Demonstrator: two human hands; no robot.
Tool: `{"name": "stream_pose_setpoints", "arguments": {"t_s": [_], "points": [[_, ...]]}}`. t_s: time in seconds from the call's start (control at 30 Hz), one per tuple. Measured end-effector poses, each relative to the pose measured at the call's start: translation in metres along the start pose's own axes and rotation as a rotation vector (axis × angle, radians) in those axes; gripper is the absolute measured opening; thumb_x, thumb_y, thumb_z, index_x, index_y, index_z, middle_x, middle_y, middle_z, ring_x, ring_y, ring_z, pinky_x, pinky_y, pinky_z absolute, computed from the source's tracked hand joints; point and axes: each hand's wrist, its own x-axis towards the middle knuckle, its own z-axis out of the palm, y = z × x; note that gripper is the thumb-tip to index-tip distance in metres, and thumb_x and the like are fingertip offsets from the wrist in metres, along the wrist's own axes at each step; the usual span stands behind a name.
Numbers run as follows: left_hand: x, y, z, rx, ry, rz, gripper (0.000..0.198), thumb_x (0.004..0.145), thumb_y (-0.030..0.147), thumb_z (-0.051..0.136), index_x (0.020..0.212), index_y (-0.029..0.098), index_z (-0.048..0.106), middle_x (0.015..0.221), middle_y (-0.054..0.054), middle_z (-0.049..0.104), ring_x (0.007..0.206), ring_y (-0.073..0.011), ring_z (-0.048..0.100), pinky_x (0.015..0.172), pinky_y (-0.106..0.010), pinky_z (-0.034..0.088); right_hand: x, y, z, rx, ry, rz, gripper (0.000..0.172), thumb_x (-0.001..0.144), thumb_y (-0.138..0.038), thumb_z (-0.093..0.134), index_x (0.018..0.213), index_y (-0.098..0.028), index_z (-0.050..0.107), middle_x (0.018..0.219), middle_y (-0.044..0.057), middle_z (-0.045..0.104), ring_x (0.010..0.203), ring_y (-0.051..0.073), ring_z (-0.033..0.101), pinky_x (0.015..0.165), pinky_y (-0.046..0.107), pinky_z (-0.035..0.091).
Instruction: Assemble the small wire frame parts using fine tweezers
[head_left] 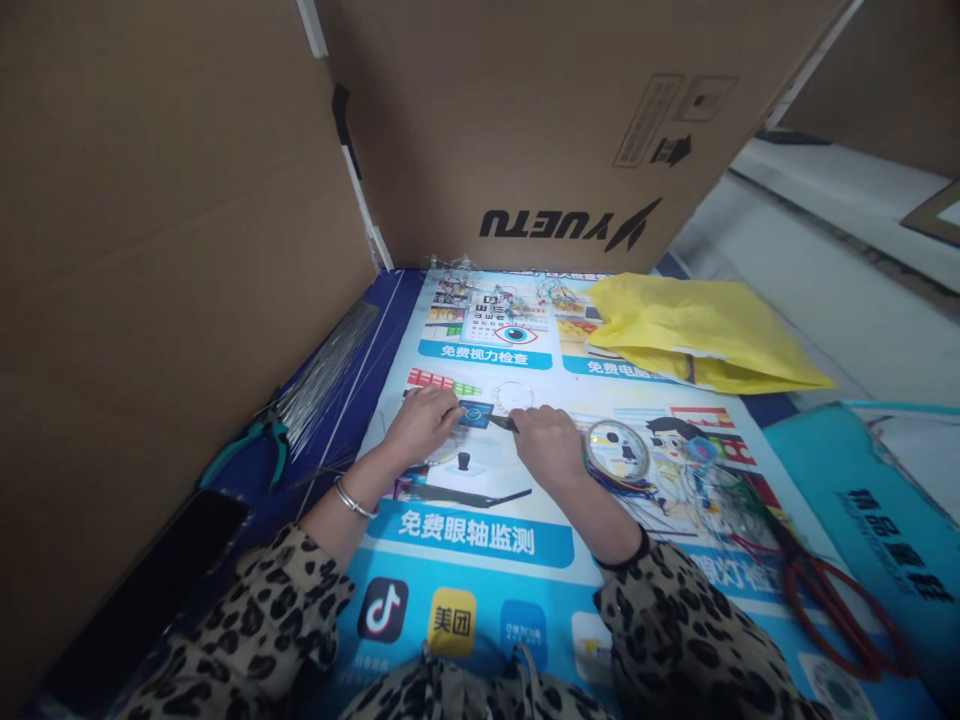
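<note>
My left hand [424, 420] rests on the printed poster [480, 545], fingers curled and pressed down on a thin clear wire loop [512, 396] that curves up between both hands. My right hand [546, 442] is closed around a small dark tool [501, 422], whose tip points left toward the left fingers. Both wrists come out of leopard-print sleeves; a silver bangle [352, 500] sits on the left one.
Teal-handled pliers [251, 445] and a bundle of silver wires [326, 375] lie at left. A spool [616, 448], coloured wire tangle [720, 490] and red scissors [832, 600] lie right. A yellow bag [697, 330] sits behind. Cardboard walls [165, 260] stand left and back.
</note>
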Motion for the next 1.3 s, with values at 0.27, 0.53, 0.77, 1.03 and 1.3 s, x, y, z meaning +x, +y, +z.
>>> {"name": "stream_pose_setpoints", "arguments": {"t_s": [0.27,0.53,0.77,1.03,1.3], "points": [[0.001,0.005,-0.004,-0.223,-0.016,-0.047,0.026,0.087,0.031,0.037,0.066,0.018,0.047,0.066,0.0,0.049,0.069,-0.0141,0.046,0.064,-0.026,0.035,0.0,0.0,0.001,0.012,-0.009,0.006,0.018,0.08,-0.019,0.048,0.09,-0.019,0.062,0.076,0.006,0.062,0.078,0.018,0.049,0.067,0.03,0.022],[0.001,0.01,-0.01,-0.688,-0.101,-0.172,0.031,0.088,0.037,0.031,0.074,0.016,0.051,0.073,0.0,0.051,0.071,-0.013,0.048,0.067,-0.024,0.038,-0.001,0.0,0.001,0.034,0.054,-0.001,0.02,0.079,-0.02,0.048,0.093,-0.02,0.062,0.076,0.004,0.063,0.078,0.017,0.049,0.069,0.03,0.023],[0.001,0.008,-0.009,-0.667,-0.179,-0.091,0.029,0.087,0.034,0.035,0.086,0.017,0.058,0.088,-0.004,0.059,0.084,-0.0156,0.053,0.077,-0.027,0.04,0.001,0.001,0.0,0.026,-0.003,0.018,0.018,0.08,-0.021,0.048,0.092,-0.02,0.061,0.077,0.005,0.063,0.079,0.018,0.05,0.068,0.029,0.023],[0.001,0.006,0.002,-0.289,-0.117,-0.073,0.028,0.087,0.033,0.038,0.082,0.017,0.06,0.08,-0.005,0.061,0.075,-0.0158,0.054,0.068,-0.027,0.04,0.001,0.001,-0.003,-0.021,-0.04,0.044,0.017,0.079,-0.02,0.048,0.091,-0.02,0.06,0.078,0.005,0.063,0.079,0.018,0.05,0.067,0.03,0.024],[0.0,0.001,-0.008,-0.512,-0.215,-0.08,0.024,0.084,0.03,0.043,0.085,0.017,0.063,0.081,-0.004,0.064,0.074,-0.0147,0.056,0.068,-0.025,0.042,0.001,0.0,-0.005,-0.02,-0.036,0.045,0.016,0.079,-0.02,0.049,0.09,-0.02,0.06,0.078,0.005,0.063,0.079,0.018,0.051,0.067,0.03,0.024]]}}
